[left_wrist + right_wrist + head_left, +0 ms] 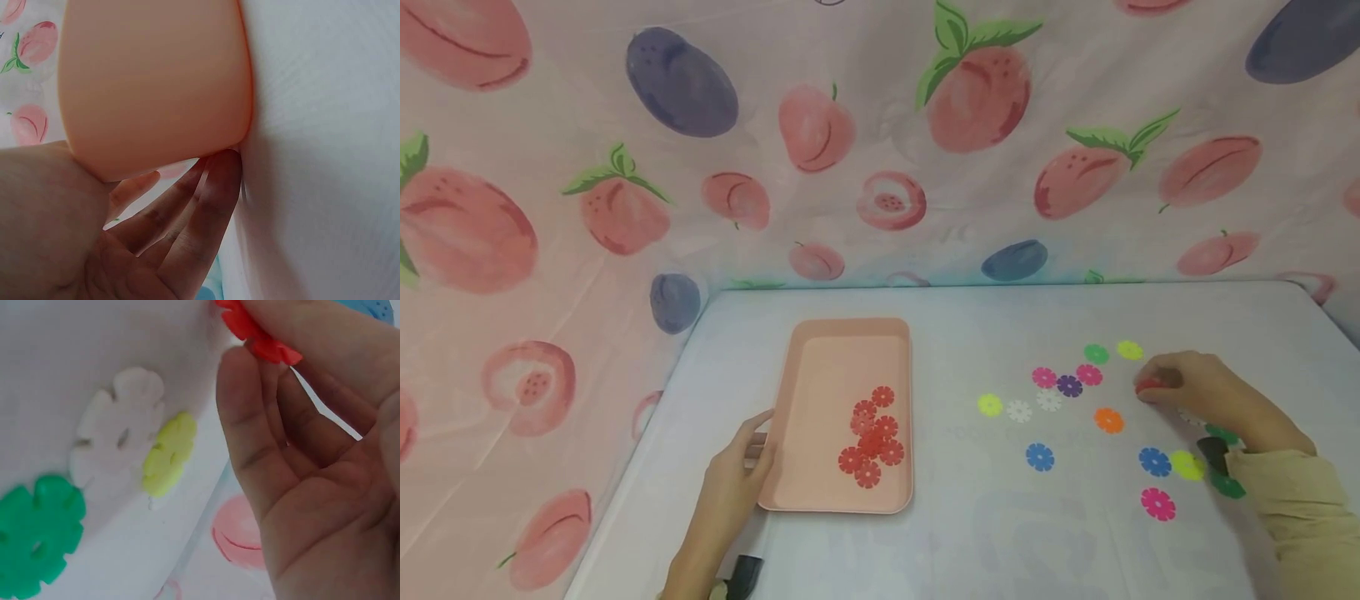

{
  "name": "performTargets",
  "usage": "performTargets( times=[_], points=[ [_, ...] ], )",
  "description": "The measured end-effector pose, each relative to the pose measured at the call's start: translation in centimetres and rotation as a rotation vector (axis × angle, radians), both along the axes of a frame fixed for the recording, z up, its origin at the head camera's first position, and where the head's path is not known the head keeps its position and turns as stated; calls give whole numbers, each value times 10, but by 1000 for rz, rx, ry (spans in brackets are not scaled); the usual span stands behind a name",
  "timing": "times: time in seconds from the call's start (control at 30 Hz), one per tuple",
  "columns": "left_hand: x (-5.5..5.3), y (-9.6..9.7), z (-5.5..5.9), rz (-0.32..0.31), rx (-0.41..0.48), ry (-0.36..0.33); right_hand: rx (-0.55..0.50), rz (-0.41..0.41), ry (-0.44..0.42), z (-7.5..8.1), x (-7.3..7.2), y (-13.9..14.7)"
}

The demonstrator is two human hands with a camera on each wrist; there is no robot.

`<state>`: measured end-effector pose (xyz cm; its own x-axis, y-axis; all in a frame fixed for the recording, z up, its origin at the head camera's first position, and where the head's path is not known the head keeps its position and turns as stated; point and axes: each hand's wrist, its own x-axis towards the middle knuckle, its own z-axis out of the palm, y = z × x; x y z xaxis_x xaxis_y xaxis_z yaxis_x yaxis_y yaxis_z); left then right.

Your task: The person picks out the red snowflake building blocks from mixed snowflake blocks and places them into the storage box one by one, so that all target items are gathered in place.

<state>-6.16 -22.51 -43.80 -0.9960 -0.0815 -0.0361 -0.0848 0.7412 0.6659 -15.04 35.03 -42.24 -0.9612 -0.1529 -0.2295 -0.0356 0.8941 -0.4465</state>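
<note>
A pink tray stands left of the middle of the table, with several red snowflake discs heaped in its right half. My left hand holds the tray's left side; in the left wrist view its fingertips touch the low edge of the tray wall. On the right, my right hand pinches a red snowflake disc between thumb and fingers. White, green and yellow snowflake discs lie near that hand in the right wrist view. My right forearm partly covers some discs.
Loose snowflake discs spread over the table's right half, among them orange, purple, blue and pink ones. A fruit-printed cloth rises behind the table and along its left side.
</note>
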Motion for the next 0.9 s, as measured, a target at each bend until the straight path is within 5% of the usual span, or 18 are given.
performTargets(
  times=[0.9],
  points=[
    [0, -1, -2, -4, -14, 33, -60, 86, 63, 12, 3, -32]
  ],
)
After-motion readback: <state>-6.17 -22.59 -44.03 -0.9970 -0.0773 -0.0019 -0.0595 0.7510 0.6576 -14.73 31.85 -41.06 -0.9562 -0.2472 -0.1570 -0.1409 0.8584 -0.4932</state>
